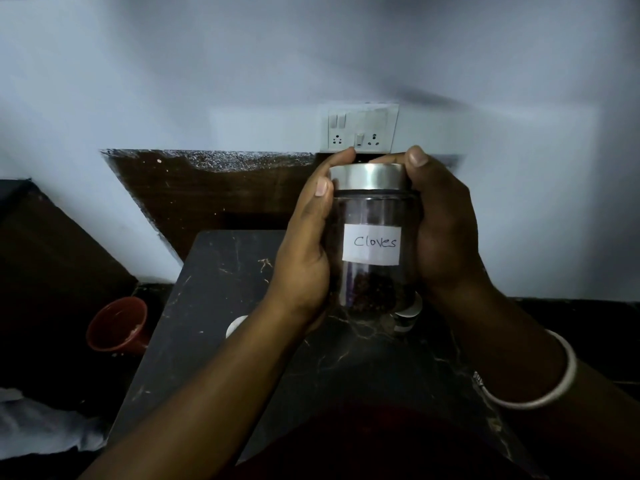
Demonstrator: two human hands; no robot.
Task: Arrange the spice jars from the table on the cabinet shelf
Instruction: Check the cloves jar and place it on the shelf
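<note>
A clear glass jar (372, 244) with a silver metal lid and a white label reading "Cloves" is held up above the dark marble table (221, 306). Dark cloves fill its lower part. My left hand (308, 247) wraps its left side, thumb near the lid. My right hand (443, 230) grips the right side, fingertips on the lid's rim. Another jar (408, 318) with a white band peeks out below the held jar on the table. A white lid edge (235, 325) shows beside my left forearm, mostly hidden. No cabinet shelf is in view.
A red cup (117, 325) stands on the floor left of the table. A switch and socket plate (362, 128) is on the white wall behind. A dark wooden panel (214, 192) leans behind the table. White cloth (41, 427) lies at bottom left.
</note>
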